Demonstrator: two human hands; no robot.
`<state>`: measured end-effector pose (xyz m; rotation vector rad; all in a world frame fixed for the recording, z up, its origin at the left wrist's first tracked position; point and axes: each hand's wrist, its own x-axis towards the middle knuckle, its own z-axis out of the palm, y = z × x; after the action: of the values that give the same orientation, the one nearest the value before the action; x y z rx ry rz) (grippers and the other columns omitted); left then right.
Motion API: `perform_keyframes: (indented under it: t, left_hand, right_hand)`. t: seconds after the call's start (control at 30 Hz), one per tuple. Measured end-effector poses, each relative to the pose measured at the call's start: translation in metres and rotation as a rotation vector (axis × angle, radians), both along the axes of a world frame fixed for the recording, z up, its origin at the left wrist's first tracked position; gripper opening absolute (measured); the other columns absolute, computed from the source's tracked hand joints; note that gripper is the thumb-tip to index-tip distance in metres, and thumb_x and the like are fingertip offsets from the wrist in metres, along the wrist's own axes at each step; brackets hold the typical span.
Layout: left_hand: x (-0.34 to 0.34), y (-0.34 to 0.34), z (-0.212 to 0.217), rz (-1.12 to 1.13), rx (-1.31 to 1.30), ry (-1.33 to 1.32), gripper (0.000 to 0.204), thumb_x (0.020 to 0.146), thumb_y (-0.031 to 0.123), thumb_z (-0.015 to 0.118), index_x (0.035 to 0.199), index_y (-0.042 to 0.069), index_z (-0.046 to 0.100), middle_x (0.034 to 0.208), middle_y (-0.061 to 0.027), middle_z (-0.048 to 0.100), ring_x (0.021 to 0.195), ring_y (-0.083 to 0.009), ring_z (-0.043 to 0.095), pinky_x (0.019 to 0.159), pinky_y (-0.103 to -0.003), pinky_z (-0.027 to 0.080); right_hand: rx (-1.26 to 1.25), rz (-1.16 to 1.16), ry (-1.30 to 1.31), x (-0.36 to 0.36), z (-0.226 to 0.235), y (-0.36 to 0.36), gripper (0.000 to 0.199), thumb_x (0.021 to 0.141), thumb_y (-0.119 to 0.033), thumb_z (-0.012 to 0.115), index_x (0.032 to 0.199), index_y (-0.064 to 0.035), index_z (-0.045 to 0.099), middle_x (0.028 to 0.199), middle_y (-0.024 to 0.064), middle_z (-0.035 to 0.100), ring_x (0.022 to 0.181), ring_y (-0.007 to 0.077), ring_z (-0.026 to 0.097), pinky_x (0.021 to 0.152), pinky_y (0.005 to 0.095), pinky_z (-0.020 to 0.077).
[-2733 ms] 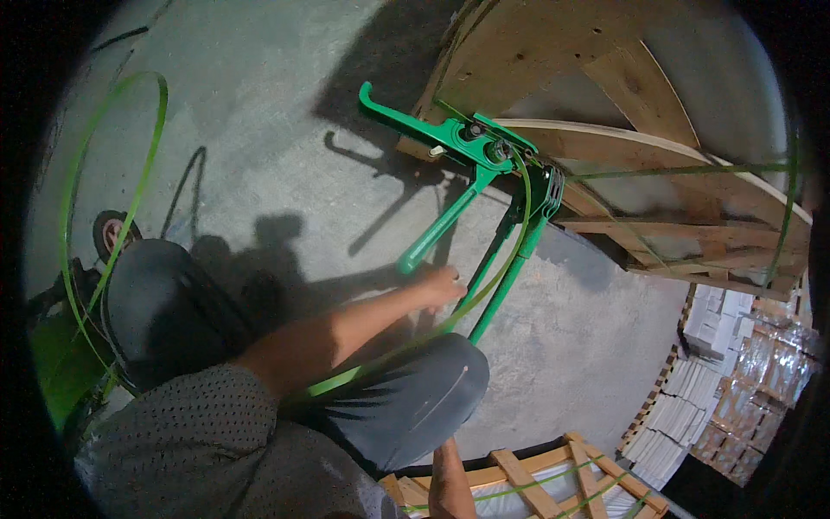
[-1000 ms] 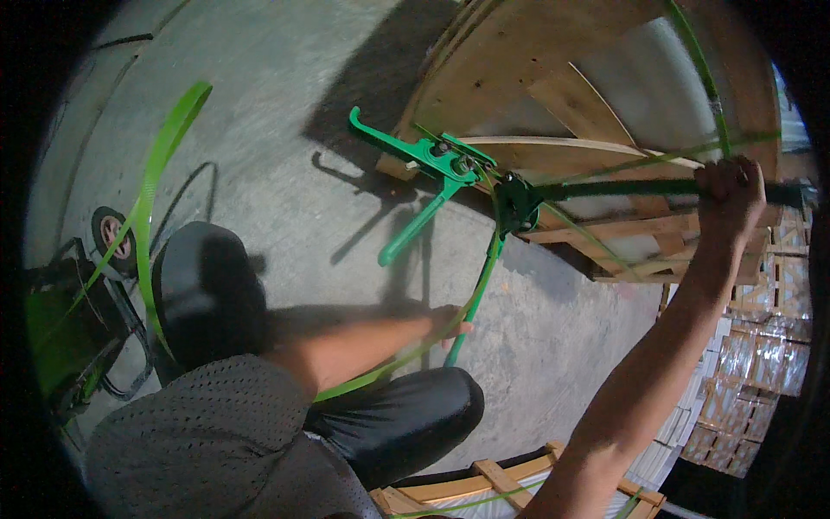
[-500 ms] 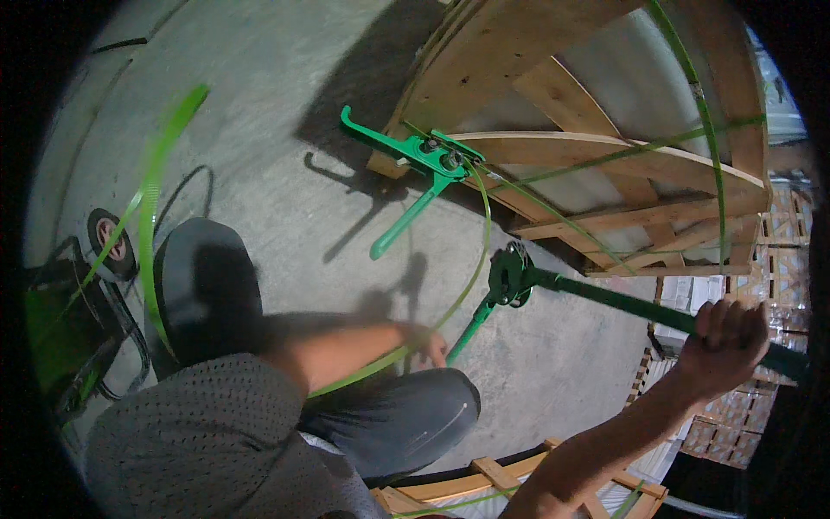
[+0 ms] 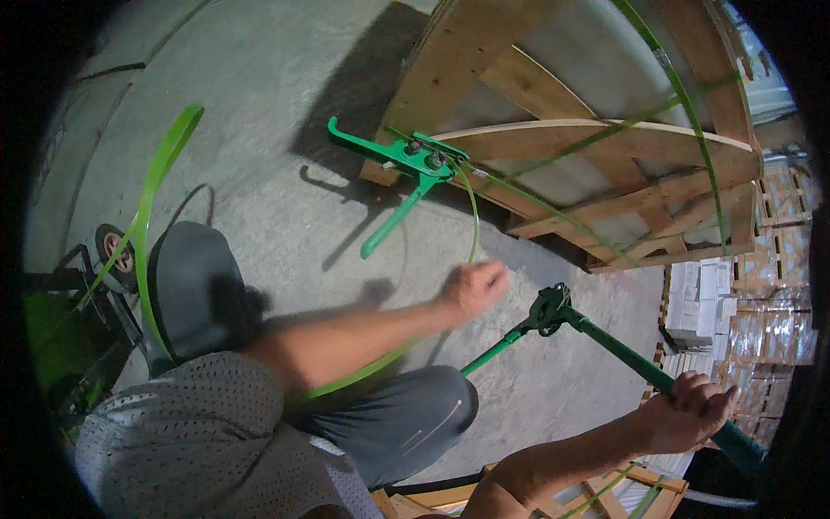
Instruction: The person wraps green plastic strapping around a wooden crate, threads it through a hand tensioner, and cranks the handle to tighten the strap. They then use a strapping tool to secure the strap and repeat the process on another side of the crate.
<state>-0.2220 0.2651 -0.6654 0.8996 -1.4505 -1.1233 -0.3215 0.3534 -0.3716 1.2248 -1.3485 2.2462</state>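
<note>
My right hand (image 4: 687, 411) is wrapped round one long handle of a dark green strap sealer (image 4: 551, 310), whose jaw head is above the floor. The sealer's other handle runs down behind my knee, with no hand on it in view. My left hand (image 4: 475, 290) is closed and slightly blurred, left of the sealer head. A light green strap (image 4: 475, 203) passes behind it; whether the fingers hold the strap is hidden. Ahead, a bright green strap tensioner (image 4: 415, 164) with a hooked end and a lever sits on the strap at the wooden crate's (image 4: 596, 203) lower corner.
Green bands cross the crate. A loose strap loop (image 4: 156, 186) rises beside my left knee, near a wheeled cart (image 4: 115, 251). Another slatted crate (image 4: 605, 497) is at the lower right. White stacked boxes (image 4: 696, 298) and wrapped pallets (image 4: 769, 333) stand to the right, on concrete (image 4: 259, 95).
My left hand has moved up and right, away from the sealer's lower handle. My right hand and its handle have dropped, while the sealer head has shifted right and down.
</note>
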Motion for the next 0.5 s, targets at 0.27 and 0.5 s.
perform_keyframes:
  t: [0.27,0.5]
  left_hand:
    - [-0.042,0.052,-0.063,-0.972,0.247,-0.255,0.075,0.078,0.046,0.069,0.126,-0.007,0.046,0.097,-0.0218,0.063,0.096,-0.0286,0.06,0.083,-0.038,0.047]
    - [-0.032,0.052,-0.08,-0.996,0.683,-0.172,0.034,0.087,0.039,0.065,0.081,0.005,0.063,0.063,-0.0026,0.056,0.058,-0.0124,0.052,0.053,-0.031,0.041]
  right_hand:
    - [-0.177,-0.005,0.079,0.034,0.073,0.04,0.045,0.094,-0.02,0.053,0.059,-0.0171,0.025,0.053,-0.0026,0.019,0.047,0.0099,0.014,0.046,0.0277,0.016]
    - [-0.265,0.355,0.141,0.029,0.126,0.06,0.044,0.088,-0.013,0.054,0.056,-0.0179,0.024,0.054,-0.0007,0.022,0.05,0.0118,0.02,0.051,0.0292,0.0223]
